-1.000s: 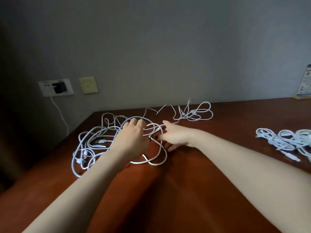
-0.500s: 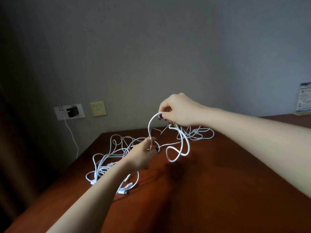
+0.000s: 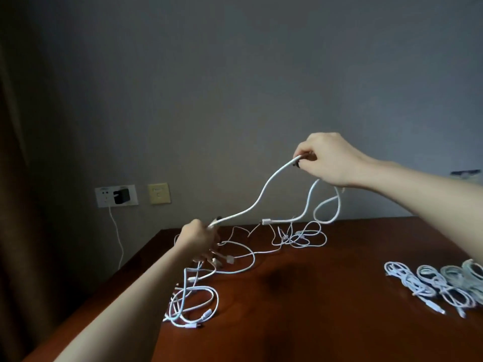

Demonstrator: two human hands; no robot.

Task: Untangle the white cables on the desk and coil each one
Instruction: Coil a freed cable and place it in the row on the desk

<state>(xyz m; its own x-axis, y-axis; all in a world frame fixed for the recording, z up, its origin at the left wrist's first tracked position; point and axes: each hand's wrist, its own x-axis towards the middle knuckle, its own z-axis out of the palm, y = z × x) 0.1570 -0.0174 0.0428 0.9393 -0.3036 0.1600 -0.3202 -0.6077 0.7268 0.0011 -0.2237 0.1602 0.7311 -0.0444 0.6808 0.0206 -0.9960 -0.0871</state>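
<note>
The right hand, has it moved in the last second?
Yes. The right hand rose off the desk, lifting a white cable above its far edge.

The dark reddish-brown wooden desk [image 3: 313,330] carries a loose tangle of white cables [image 3: 198,307] sprawling from near its left edge back to the far edge, some strands raised off the wood, while well apart on the right several coiled white cables [image 3: 431,283] lie side by side.
</note>
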